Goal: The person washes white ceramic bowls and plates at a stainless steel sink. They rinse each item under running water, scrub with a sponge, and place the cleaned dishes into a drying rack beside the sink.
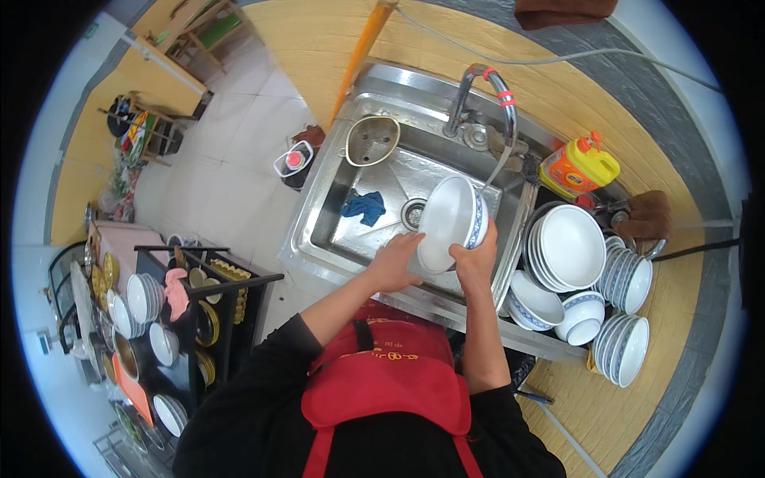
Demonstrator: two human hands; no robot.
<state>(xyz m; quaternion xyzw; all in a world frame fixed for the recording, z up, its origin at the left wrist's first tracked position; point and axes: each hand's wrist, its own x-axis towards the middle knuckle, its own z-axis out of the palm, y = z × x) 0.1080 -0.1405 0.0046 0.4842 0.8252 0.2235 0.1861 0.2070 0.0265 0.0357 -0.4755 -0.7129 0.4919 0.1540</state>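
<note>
My right hand (476, 254) grips a white bowl (445, 221) with a blue patterned band, tilted on its side over the sink. The thumb lies on the rim and the fingers go behind it; whether a second bowl is nested there I cannot tell. My left hand (395, 263) is at the bowl's left rim, thumb spread from the fingers, fingertips at or just touching the edge. Beneath is the stainless steel sink basin (382, 173), with a round drain (413, 213) and a crumpled blue cloth (364, 207). A metal strainer (373, 141) rests in its far left corner.
A curved faucet (502, 98) with red bands arches over the basin. Right of it stand a yellow detergent jug (578, 167), stacked white bowls (571, 248) and more patterned bowls (621, 349). Left, a black-framed rack (206, 287) holds dishes. A capped container (294, 161) stands on the floor.
</note>
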